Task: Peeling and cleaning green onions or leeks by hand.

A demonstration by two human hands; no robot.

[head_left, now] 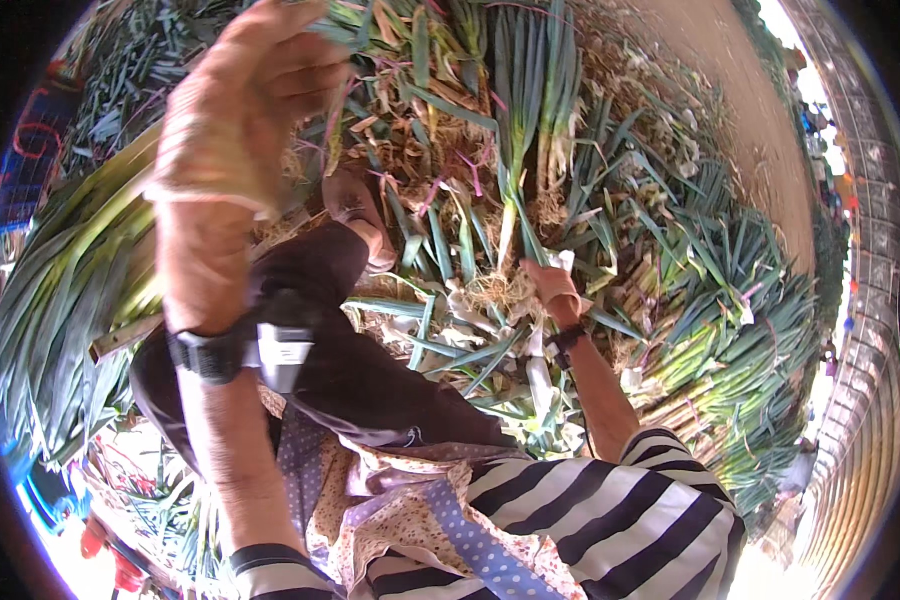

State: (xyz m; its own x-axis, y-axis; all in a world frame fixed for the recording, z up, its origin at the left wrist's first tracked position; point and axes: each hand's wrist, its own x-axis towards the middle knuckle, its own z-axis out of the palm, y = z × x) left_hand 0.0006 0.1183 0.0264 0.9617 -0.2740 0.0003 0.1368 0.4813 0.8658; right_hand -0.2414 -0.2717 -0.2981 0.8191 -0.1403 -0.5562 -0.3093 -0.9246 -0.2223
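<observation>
Ground — earthen, probably — strewn with leeks, loose leaves, dry scraps.

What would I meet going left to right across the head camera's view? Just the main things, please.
Long-leaved leeks → left hand → foot → right hand → piled leek bundles → curved, ribbed structure at the far right.

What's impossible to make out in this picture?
Head view:
Left hand: motion-blurred, cropped by the top edge.
Right hand: palm side hidden by the hand itself.
Left-side leeks: partly behind the left forearm.
Distant coloured shapes, far right: too small to identify.
</observation>
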